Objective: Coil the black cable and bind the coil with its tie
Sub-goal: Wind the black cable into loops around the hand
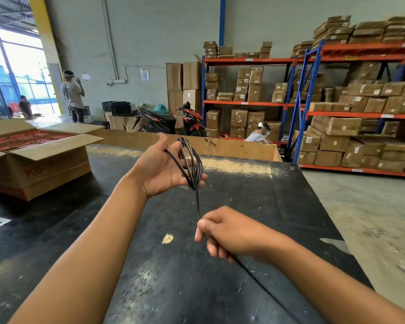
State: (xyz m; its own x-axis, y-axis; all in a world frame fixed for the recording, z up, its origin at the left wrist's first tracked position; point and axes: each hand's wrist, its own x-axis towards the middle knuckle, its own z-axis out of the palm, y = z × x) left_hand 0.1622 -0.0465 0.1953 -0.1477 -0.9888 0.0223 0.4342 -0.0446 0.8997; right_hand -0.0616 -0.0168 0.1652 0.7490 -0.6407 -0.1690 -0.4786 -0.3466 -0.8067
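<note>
My left hand point(160, 168) is raised palm up over the black table point(255, 190), fingers spread, with several loops of the black cable point(192, 160) wound around them. One strand of the cable drops from the coil down to my right hand point(225, 232), which pinches it between thumb and fingers. The loose rest of the cable trails from under my right hand across the table toward the lower right. No tie is visible.
An open cardboard box point(45, 157) of red packets sits on the table at left. A low cardboard wall point(220, 146) stands along the far edge. Beyond are two motorbikes point(171, 121), shelves of cartons point(337, 101) and people.
</note>
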